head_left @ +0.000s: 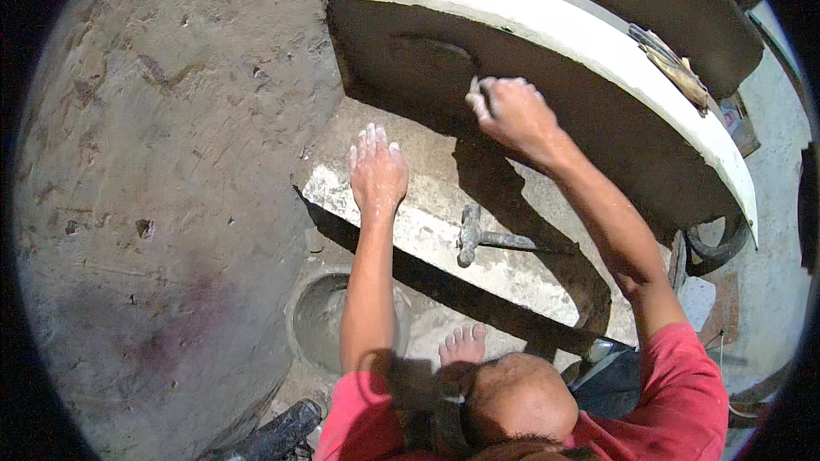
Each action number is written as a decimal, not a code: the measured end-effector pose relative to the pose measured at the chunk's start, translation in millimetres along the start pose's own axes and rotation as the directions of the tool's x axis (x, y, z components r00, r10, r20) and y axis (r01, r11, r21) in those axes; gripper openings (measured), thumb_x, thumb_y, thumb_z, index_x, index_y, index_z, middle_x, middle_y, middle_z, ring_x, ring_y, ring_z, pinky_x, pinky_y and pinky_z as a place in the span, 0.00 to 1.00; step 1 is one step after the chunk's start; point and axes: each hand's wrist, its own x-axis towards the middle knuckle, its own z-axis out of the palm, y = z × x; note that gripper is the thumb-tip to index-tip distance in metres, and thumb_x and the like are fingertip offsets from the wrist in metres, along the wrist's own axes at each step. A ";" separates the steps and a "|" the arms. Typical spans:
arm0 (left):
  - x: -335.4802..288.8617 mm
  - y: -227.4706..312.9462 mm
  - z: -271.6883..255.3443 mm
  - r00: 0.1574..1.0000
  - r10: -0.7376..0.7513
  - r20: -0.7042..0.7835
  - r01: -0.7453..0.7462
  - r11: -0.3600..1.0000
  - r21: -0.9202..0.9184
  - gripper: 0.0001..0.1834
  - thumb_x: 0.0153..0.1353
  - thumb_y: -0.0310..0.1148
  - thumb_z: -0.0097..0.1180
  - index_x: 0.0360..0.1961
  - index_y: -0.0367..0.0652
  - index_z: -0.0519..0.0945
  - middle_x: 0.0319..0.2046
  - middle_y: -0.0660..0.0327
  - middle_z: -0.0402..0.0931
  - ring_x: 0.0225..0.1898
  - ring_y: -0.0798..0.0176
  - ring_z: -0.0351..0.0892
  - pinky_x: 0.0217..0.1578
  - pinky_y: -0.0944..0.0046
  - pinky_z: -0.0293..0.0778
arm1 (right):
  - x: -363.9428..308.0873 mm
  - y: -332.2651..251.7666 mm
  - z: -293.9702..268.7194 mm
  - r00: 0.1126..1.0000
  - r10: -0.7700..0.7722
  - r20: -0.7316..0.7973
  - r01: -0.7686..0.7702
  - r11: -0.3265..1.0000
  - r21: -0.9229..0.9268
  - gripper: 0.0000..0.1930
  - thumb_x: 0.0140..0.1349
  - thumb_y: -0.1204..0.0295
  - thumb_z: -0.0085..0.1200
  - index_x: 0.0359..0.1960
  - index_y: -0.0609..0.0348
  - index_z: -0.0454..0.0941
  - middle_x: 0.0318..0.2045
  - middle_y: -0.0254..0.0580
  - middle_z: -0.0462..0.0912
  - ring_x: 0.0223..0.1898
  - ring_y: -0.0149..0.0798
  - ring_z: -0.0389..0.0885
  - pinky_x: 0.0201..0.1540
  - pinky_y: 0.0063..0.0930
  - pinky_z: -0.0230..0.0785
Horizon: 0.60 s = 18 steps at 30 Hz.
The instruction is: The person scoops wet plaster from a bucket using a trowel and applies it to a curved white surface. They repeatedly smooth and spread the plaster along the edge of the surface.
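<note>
My left hand (377,177) is laid palm down on the lower concrete step (431,154), fingers stretched out and dusted white. Up and to its right, my right hand (515,111) is closed around the handle of a trowel. The dim trowel blade (440,44) lies close against the shaded, dark riser (581,98) under a curved white step edge (512,10); shadow blurs its outline. A dusty hammer (470,236) rests on the lower step between my forearms, its head toward the left and its handle pointing right.
On the left rises a rough grey plastered wall (171,188). A round grey basin (312,324) stands below the step, partly behind my left forearm. A bare foot (461,348) is beside it. Worn tools (670,67) lie on the white edge. A dark coiled hose (722,248) sits at the right.
</note>
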 end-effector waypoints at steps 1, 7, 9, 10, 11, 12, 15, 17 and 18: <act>-0.3 -0.5 -0.2 1.000 0.004 -0.011 -0.004 1.000 -0.004 0.32 0.79 0.43 0.43 0.77 0.37 0.69 0.80 0.48 0.63 0.81 0.47 0.61 0.80 0.47 0.53 | -1.8 4.6 -11.2 0.999 -0.005 -0.052 0.005 1.000 -0.004 0.18 0.76 0.61 0.56 0.42 0.67 0.86 0.36 0.64 0.88 0.41 0.61 0.90 0.47 0.56 0.83; 0.8 -1.2 -1.2 0.999 -0.007 0.035 0.007 1.000 0.000 0.32 0.79 0.44 0.43 0.78 0.38 0.69 0.80 0.50 0.63 0.81 0.49 0.59 0.81 0.48 0.51 | -38.8 32.2 -116.6 0.783 0.086 -0.616 0.074 0.971 0.229 0.19 0.79 0.60 0.53 0.45 0.66 0.87 0.31 0.53 0.88 0.33 0.41 0.86 0.39 0.39 0.76; 2.3 0.0 -0.7 1.000 -0.012 0.027 0.011 1.000 0.009 0.32 0.80 0.44 0.42 0.78 0.38 0.68 0.81 0.50 0.62 0.81 0.49 0.59 0.81 0.47 0.51 | -70.0 46.9 -138.0 0.755 0.059 -0.654 0.111 0.970 0.216 0.18 0.79 0.61 0.53 0.44 0.64 0.87 0.30 0.49 0.87 0.32 0.39 0.85 0.37 0.39 0.75; 2.8 0.7 -0.1 1.000 -0.001 0.021 0.000 1.000 0.019 0.32 0.80 0.44 0.43 0.78 0.38 0.68 0.80 0.49 0.63 0.81 0.48 0.59 0.81 0.47 0.52 | -84.1 50.8 -133.7 0.797 0.052 -0.602 0.090 0.975 0.204 0.17 0.78 0.61 0.54 0.44 0.64 0.86 0.31 0.51 0.87 0.33 0.42 0.86 0.38 0.40 0.76; 3.2 1.6 0.8 1.000 0.003 0.013 -0.004 0.999 0.038 0.32 0.80 0.43 0.43 0.77 0.37 0.69 0.80 0.48 0.63 0.81 0.47 0.60 0.80 0.47 0.53 | -94.9 53.4 -122.5 0.824 -0.015 -0.567 0.132 0.977 0.165 0.17 0.78 0.61 0.54 0.44 0.64 0.86 0.31 0.52 0.87 0.33 0.44 0.87 0.38 0.42 0.77; 3.2 2.5 1.8 1.000 0.002 0.014 -0.003 0.998 0.056 0.31 0.80 0.43 0.43 0.77 0.37 0.69 0.79 0.47 0.64 0.81 0.46 0.61 0.80 0.47 0.54 | -101.9 56.3 -108.2 0.844 -0.086 -0.530 0.174 0.978 0.119 0.17 0.77 0.61 0.54 0.44 0.64 0.86 0.32 0.53 0.87 0.34 0.46 0.87 0.39 0.44 0.77; 1.9 2.7 2.2 1.000 -0.017 0.021 0.017 1.000 0.018 0.32 0.80 0.45 0.42 0.77 0.37 0.69 0.80 0.49 0.63 0.81 0.48 0.60 0.81 0.46 0.51 | -102.1 48.4 -36.9 0.988 -0.050 -0.146 0.051 0.999 0.007 0.15 0.74 0.62 0.59 0.43 0.65 0.86 0.36 0.59 0.87 0.39 0.59 0.88 0.44 0.52 0.81; 1.1 2.4 0.7 1.000 0.004 0.019 -0.004 0.999 0.034 0.32 0.80 0.45 0.42 0.77 0.36 0.70 0.80 0.49 0.63 0.81 0.47 0.60 0.81 0.46 0.51 | -90.5 40.6 2.9 0.999 -0.026 0.039 0.026 1.000 -0.010 0.15 0.71 0.63 0.61 0.42 0.65 0.86 0.37 0.62 0.87 0.40 0.63 0.89 0.46 0.54 0.82; 0.9 2.1 -0.4 1.000 0.003 0.029 -0.005 0.999 0.043 0.32 0.80 0.45 0.42 0.76 0.36 0.70 0.79 0.49 0.64 0.81 0.47 0.60 0.81 0.46 0.52 | -79.8 37.8 16.6 0.995 -0.040 0.095 0.041 0.999 -0.011 0.14 0.70 0.64 0.61 0.41 0.66 0.86 0.37 0.63 0.87 0.41 0.64 0.89 0.46 0.54 0.83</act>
